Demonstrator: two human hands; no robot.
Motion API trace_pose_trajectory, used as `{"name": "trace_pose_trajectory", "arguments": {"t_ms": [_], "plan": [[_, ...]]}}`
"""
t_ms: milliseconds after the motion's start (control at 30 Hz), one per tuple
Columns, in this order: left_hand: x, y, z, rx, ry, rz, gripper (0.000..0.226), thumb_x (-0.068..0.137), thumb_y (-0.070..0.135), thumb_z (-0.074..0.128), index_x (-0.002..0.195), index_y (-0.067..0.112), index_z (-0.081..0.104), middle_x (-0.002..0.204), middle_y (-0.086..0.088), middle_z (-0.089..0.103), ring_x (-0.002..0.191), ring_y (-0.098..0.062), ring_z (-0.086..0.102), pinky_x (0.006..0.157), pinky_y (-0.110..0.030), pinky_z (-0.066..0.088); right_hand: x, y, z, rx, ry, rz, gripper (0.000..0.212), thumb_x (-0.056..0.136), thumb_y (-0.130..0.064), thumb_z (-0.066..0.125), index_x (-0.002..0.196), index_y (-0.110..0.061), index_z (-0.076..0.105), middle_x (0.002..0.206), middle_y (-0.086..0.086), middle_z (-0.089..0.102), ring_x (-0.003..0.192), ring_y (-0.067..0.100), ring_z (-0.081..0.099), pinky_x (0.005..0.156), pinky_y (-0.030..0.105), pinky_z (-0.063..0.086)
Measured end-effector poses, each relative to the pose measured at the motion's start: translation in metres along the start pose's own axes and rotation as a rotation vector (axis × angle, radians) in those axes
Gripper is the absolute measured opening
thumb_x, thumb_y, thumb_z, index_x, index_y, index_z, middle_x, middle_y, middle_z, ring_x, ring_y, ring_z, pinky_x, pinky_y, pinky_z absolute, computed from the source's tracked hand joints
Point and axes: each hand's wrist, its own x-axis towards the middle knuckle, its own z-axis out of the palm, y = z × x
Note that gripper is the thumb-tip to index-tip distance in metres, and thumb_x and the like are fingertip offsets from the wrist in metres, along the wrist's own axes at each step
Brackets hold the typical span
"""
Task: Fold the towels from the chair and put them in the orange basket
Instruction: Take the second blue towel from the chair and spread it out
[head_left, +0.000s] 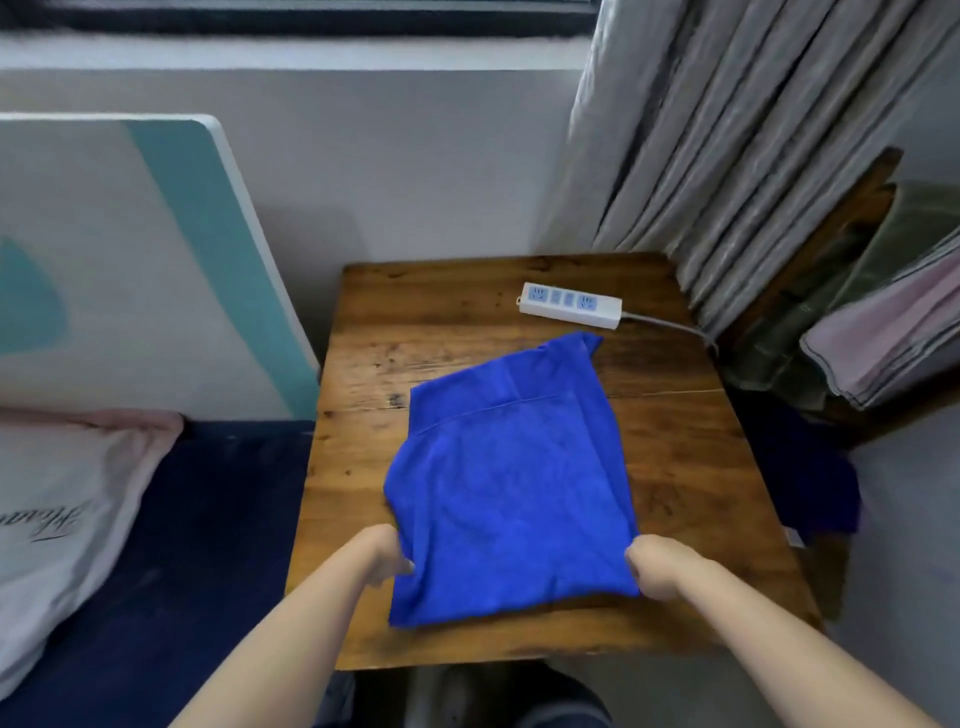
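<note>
**Blue towel mid-fold on table; basket not sighted**

Your left hand (385, 555) and right hand (655, 565) each pinch a near corner of the blue towel (509, 483), fingers curled into the cloth. The towel lies partly doubled on the wooden table (691, 467), its far edge rumpled just short of the power strip (570, 304).

Handling: judged soft, light and limp; it will sag and crease unless you hold it at the corners and keep it taut.

Further towels (883, 332) hang on the chair (852, 208) at right. No orange basket is in view, so its contents cannot be reported.
</note>
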Motion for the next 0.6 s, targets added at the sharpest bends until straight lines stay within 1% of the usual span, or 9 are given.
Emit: {"name": "trace_pose_trajectory", "arguments": {"t_ms": [67, 133, 200, 233, 267, 333, 400, 467, 600], "plan": [[0.012, -0.001, -0.005, 0.034, 0.022, 0.018, 0.027, 0.095, 0.032, 0.046, 0.100, 0.007, 0.056, 0.104, -0.006, 0.062, 0.105, -0.022, 0.059, 0.075, -0.026, 0.041, 0.009, 0.005, -0.006, 0.041, 0.003, -0.023, 0.026, 0.086, -0.006, 0.039, 0.099, -0.004, 0.061, 0.094, 0.019, 0.052, 0.082, 0.019, 0.046, 0.067, 0.025, 0.033], [0.024, 0.003, -0.015, -0.015, 0.113, 0.037, 0.021, 0.096, 0.028, 0.043, 0.089, 0.012, 0.055, 0.100, -0.005, 0.059, 0.090, -0.019, 0.052, 0.072, -0.024, 0.038, 0.022, 0.008, -0.023, 0.084, 0.053, -0.065, 0.022, 0.088, -0.009, 0.039, 0.091, -0.009, 0.060, 0.099, 0.016, 0.057, 0.092, 0.026, 0.055, 0.070, 0.028, 0.036], [0.042, 0.012, -0.027, -0.046, 0.199, 0.033, 0.021, 0.095, 0.021, 0.040, 0.076, 0.016, 0.047, 0.090, -0.002, 0.054, 0.085, -0.018, 0.048, 0.066, -0.025, 0.037, 0.044, 0.012, -0.047, 0.094, 0.128, -0.110, 0.021, 0.089, -0.010, 0.037, 0.072, -0.014, 0.049, 0.090, 0.007, 0.052, 0.099, 0.028, 0.056, 0.069, 0.028, 0.033], [0.042, 0.014, -0.029, -0.049, 0.238, 0.034, 0.019, 0.095, 0.018, 0.038, 0.079, 0.016, 0.048, 0.089, -0.001, 0.054, 0.084, -0.019, 0.048, 0.065, -0.025, 0.038, 0.046, 0.010, -0.053, 0.106, 0.175, -0.116, 0.026, 0.089, -0.009, 0.037, 0.064, -0.016, 0.040, 0.084, 0.004, 0.046, 0.094, 0.027, 0.054, 0.068, 0.027, 0.032], [0.051, 0.018, -0.034, -0.066, 0.278, 0.028, 0.017, 0.095, 0.015, 0.036, 0.088, 0.014, 0.052, 0.095, -0.003, 0.056, 0.085, -0.019, 0.048, 0.066, -0.025, 0.038, 0.060, 0.010, -0.066, 0.122, 0.226, -0.127, 0.029, 0.089, -0.008, 0.036, 0.061, -0.017, 0.034, 0.081, 0.003, 0.044, 0.090, 0.026, 0.051, 0.068, 0.028, 0.031], [0.057, 0.026, -0.043, -0.098, 0.327, 0.011, 0.027, 0.094, 0.010, 0.035, 0.113, 0.009, 0.054, 0.115, -0.007, 0.058, 0.093, -0.021, 0.052, 0.073, -0.027, 0.041, 0.076, 0.006, -0.086, 0.138, 0.331, -0.151, 0.022, 0.089, -0.007, 0.035, 0.068, -0.013, 0.038, 0.088, 0.009, 0.049, 0.092, 0.028, 0.051, 0.068, 0.030, 0.032], [0.067, 0.031, -0.051, -0.130, 0.365, -0.033, 0.032, 0.093, 0.006, 0.036, 0.122, 0.007, 0.050, 0.124, -0.009, 0.056, 0.108, -0.025, 0.055, 0.082, -0.032, 0.045, 0.096, 0.003, -0.103, 0.130, 0.405, -0.170, 0.014, 0.090, -0.005, 0.036, 0.086, -0.008, 0.049, 0.103, 0.012, 0.052, 0.103, 0.030, 0.050, 0.073, 0.033, 0.037], [0.077, 0.033, -0.057, -0.152, 0.413, -0.052, 0.036, 0.092, 0.003, 0.036, 0.125, 0.006, 0.049, 0.128, -0.013, 0.054, 0.117, -0.029, 0.052, 0.091, -0.035, 0.045, 0.112, -0.002, -0.114, 0.142, 0.438, -0.194, 0.026, 0.090, -0.003, 0.037, 0.110, -0.004, 0.052, 0.119, 0.011, 0.050, 0.113, 0.029, 0.045, 0.085, 0.036, 0.041], [0.098, 0.036, -0.059, -0.166, 0.397, -0.025, 0.049, 0.090, 0.000, 0.035, 0.138, 0.010, 0.040, 0.140, -0.011, 0.046, 0.129, -0.028, 0.043, 0.104, -0.036, 0.038, 0.142, -0.006, -0.131, 0.190, 0.440, -0.216, 0.048, 0.089, 0.000, 0.039, 0.137, -0.005, 0.034, 0.142, 0.011, 0.033, 0.132, 0.028, 0.030, 0.103, 0.038, 0.037]]}}
